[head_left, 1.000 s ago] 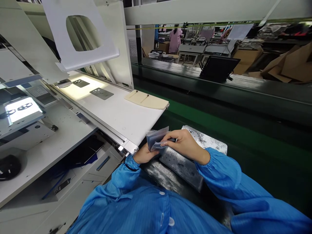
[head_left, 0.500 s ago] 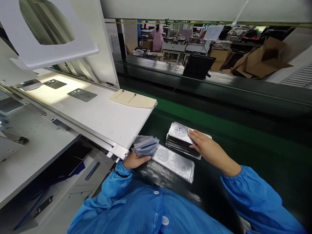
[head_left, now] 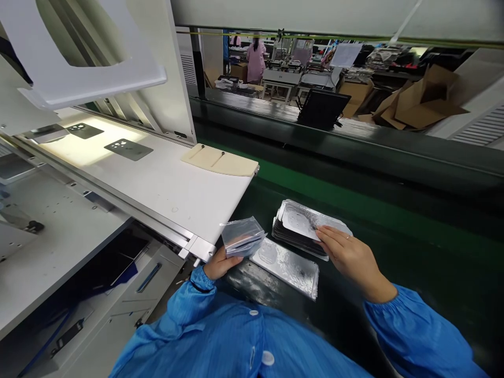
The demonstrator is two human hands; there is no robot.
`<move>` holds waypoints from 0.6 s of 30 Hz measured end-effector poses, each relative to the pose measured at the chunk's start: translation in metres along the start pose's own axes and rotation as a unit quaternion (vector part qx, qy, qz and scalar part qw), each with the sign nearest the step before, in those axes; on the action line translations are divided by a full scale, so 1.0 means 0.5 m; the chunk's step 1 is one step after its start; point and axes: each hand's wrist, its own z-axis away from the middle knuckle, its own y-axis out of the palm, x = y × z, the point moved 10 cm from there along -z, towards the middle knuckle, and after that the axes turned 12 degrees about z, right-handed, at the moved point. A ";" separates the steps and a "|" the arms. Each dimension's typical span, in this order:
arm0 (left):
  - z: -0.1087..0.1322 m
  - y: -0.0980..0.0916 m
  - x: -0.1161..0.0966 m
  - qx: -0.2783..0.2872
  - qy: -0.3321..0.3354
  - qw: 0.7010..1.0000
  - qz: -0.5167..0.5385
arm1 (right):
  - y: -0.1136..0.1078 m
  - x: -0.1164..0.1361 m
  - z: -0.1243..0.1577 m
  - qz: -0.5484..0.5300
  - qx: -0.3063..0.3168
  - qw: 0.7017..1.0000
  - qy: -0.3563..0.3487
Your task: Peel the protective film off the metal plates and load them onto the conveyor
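Left hand (head_left: 220,263) is gripping a sheaf of clear bags (head_left: 244,239), thumb lying across the near edge, fingers showing faintly through the film from behind. The bags are fanning slightly and sitting just beyond the near corner of the white belt (head_left: 185,194).

Right hand (head_left: 352,257) is resting its fingertips on the stack (head_left: 301,226), at the near edge of the top plate. Fingers are stretching out close together; the thumb is hiding, so I cannot tell whether they are pinching that plate. A ring is showing on one finger.

The stack is standing on the dark bench (head_left: 394,252), right of the bags, its plates lying a little out of line. A lower pile (head_left: 289,268) is lying nearer the body, silvery on top, one end reaching close under the bags; cannot tell if touching.

On the white belt, two dark panels are lying, one (head_left: 85,130) in the lit patch, the other (head_left: 128,150) nearer the hands. A cream guard (head_left: 220,160) is covering the belt's far corner. Beyond the bench, a black screen (head_left: 323,107) is leaning back.
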 end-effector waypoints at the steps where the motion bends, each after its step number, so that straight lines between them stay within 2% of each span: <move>1: 0.001 0.003 -0.002 0.011 0.008 1.000 -0.001 | 0.000 -0.001 0.000 -0.008 0.006 1.000 0.004; 4: 0.007 0.017 -0.015 0.049 0.040 0.998 -0.025 | -0.026 -0.009 -0.008 0.004 -0.014 1.000 0.000; 8: 0.017 0.049 -0.047 0.104 0.097 0.984 -0.104 | -0.124 -0.007 -0.064 0.085 -0.167 0.982 -0.003; 10: 0.022 0.069 -0.063 0.133 0.127 0.974 -0.133 | -0.162 0.023 -0.125 0.069 -0.230 0.971 -0.013; 13: 0.028 0.079 -0.070 0.136 0.158 0.966 -0.153 | -0.182 0.113 -0.248 0.006 -0.278 0.959 -0.054; 14: 0.031 0.081 -0.066 0.136 0.165 0.964 -0.161 | -0.174 0.153 -0.294 -0.005 -0.269 0.960 -0.070; 16: 0.035 0.083 -0.049 0.142 0.167 0.958 -0.184 | -0.135 0.229 -0.383 -0.020 -0.207 0.974 -0.093; 18: 0.036 0.081 -0.027 0.143 0.159 0.955 -0.206 | -0.063 0.289 -0.451 -0.046 -0.071 0.991 -0.102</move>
